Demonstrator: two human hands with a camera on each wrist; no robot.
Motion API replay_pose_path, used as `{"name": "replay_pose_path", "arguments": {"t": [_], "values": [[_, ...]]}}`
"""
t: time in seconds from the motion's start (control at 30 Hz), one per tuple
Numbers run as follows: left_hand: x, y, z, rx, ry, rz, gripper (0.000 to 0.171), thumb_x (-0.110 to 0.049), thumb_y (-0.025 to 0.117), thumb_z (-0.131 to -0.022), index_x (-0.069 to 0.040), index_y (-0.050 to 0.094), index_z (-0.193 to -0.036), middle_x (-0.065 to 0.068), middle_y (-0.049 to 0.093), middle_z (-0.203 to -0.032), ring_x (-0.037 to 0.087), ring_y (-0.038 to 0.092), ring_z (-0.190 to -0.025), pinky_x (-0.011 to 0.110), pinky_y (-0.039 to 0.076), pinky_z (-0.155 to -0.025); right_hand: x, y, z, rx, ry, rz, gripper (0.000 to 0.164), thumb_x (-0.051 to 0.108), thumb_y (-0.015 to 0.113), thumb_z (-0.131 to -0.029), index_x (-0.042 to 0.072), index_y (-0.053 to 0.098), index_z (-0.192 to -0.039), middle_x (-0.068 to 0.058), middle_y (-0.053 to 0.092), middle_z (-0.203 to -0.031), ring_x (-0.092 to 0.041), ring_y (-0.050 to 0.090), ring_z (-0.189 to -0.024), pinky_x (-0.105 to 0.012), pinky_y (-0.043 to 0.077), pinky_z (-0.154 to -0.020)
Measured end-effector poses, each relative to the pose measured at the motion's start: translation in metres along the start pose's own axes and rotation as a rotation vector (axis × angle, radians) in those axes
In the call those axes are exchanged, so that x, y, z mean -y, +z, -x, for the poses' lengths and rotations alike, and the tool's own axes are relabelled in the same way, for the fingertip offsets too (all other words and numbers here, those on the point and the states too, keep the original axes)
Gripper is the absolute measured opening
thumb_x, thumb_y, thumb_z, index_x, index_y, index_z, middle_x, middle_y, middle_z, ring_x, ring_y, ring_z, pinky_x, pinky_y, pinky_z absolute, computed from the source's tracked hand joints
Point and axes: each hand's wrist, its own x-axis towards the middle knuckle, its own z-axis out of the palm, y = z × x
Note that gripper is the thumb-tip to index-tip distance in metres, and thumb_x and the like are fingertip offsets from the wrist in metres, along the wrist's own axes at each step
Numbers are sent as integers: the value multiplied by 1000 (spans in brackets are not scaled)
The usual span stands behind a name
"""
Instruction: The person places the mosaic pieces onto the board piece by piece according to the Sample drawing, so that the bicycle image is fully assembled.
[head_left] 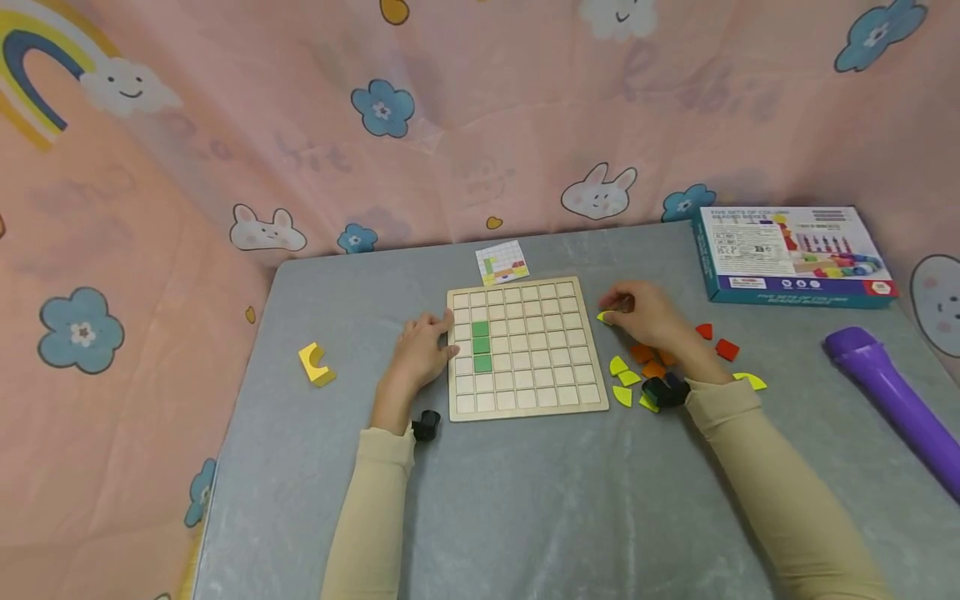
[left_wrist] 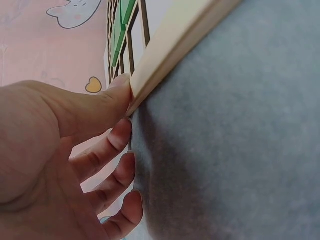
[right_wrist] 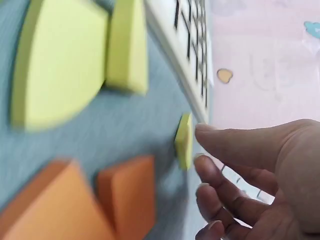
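In the head view, a pale wooden grid board [head_left: 528,348] lies on the grey table with three green square tiles [head_left: 481,345] in one column. My left hand [head_left: 418,350] is at the board's left edge. Seen from the left wrist, its thumb [left_wrist: 117,95] rests against the rim and the other fingers bend loosely beside it. Right of the board, my right hand [head_left: 643,312] reaches down to a small yellow-green piece [right_wrist: 184,141]. Its thumb and fingertips are right beside that piece, not closed round it. More yellow-green quarter-round pieces [head_left: 622,396] and orange pieces [head_left: 653,368] lie nearby.
A small pattern card [head_left: 501,263] touches the board's far side. Red pieces [head_left: 727,349] lie beyond my right wrist. Farther right are a boxed set [head_left: 795,254] and a purple microphone-shaped object [head_left: 892,400]. A yellow notched block [head_left: 317,365] sits at left.
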Motion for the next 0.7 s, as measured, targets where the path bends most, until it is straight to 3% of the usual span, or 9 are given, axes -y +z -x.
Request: {"name": "replay_pose_path", "arguments": {"t": [0.33,0.5,0.7], "values": [[0,1,0,3,-2,8,68,-25,65,-107,-18,33,-168,19,47,-158,41,40,-144,57,34,-120,-5,0,-2,12,85,37,15,10,70,-102,-4,71,-108,-20,63,-99,-33,55,-91,-38,44,-78],[-1,0,0,2,1,-4,69,-25,65,-107,-16,34,-167,20,48,-157,41,41,-143,57,35,-119,4,-1,-4,23,55,96,10,5,68,-100,-3,72,-105,-19,62,-95,-33,54,-88,-40,44,-77],[0,0,0,1,0,1,69,-25,66,-107,-17,34,-167,20,49,-156,40,41,-142,57,35,-118,26,11,-10,9,-36,152,25,1,58,-103,0,78,-119,-23,64,-106,-36,55,-94,-49,47,-85]]}}
